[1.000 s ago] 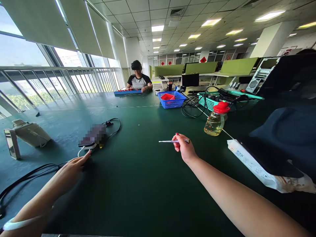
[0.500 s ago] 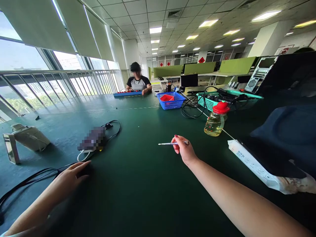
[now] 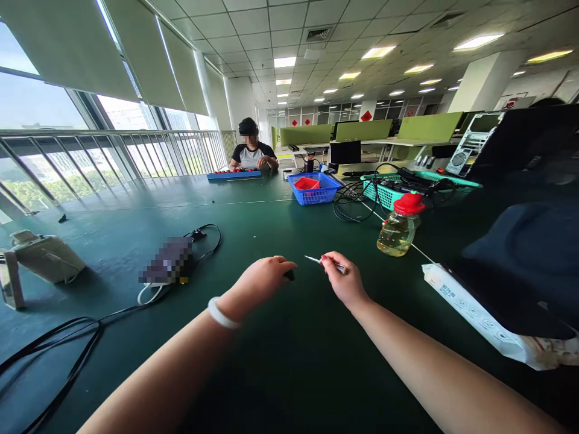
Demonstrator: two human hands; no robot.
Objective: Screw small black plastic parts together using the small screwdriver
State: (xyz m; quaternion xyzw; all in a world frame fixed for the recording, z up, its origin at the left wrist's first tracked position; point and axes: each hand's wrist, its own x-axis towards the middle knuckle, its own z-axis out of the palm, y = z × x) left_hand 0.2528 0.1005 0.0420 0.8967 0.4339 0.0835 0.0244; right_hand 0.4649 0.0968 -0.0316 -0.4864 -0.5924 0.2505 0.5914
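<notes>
Pinching a thin tool [image 3: 322, 263] in the right hand [image 3: 346, 283], tip pointing left, while the left hand [image 3: 262, 280] is closed on a small dark piece [image 3: 289, 275] just beside it, over the counter [image 3: 271, 361]. Best keep both wrists steady and the tip aligned.

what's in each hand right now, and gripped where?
Right hand pinches a thin metal tool at its rear end, tip pointing left. Left hand closes around a small dark object; its grip point is hidden.
</notes>
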